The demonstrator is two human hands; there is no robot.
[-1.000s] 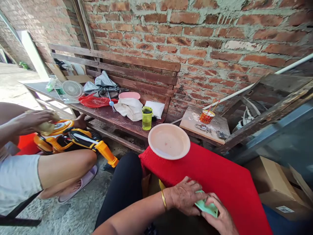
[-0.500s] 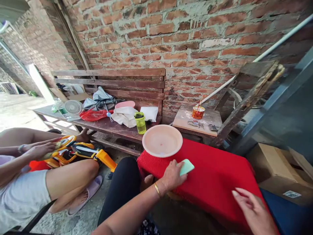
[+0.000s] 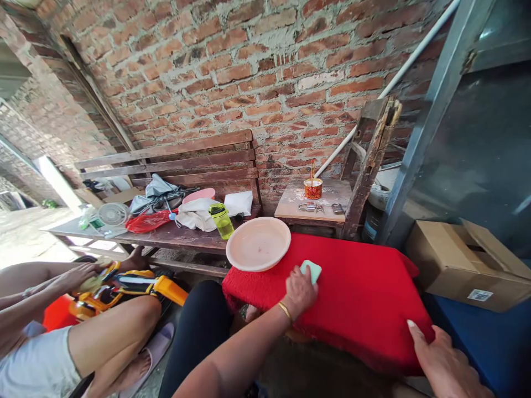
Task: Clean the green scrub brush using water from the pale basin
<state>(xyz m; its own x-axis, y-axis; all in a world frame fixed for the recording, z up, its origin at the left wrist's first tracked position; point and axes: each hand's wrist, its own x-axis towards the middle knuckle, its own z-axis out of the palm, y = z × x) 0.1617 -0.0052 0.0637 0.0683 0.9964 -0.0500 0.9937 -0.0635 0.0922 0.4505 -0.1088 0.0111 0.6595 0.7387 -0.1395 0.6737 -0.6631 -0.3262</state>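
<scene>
- One basin (image 3: 259, 246), two padlocks (image 3: 338, 208), one green thing (image 3: 312, 269).
- Green thing: pale, round-cornered, over the red cloth (image 3: 357, 287).
- Left hand (image 3: 301, 290): fingers curled on it.
- Right hand (image 3: 446, 362): fingers half spread, holding nothing visible.

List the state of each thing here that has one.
Pale green pad: held in left hand
Red cloth: spread, draped over edges
Basin: upright, contents unclear
Bottle: lid on
Cardboard box: flap raised
Padlocks: too small to tell if locked
Fan: running or not, unclear
Right hand: at cloth's edge, grip unclear
</scene>
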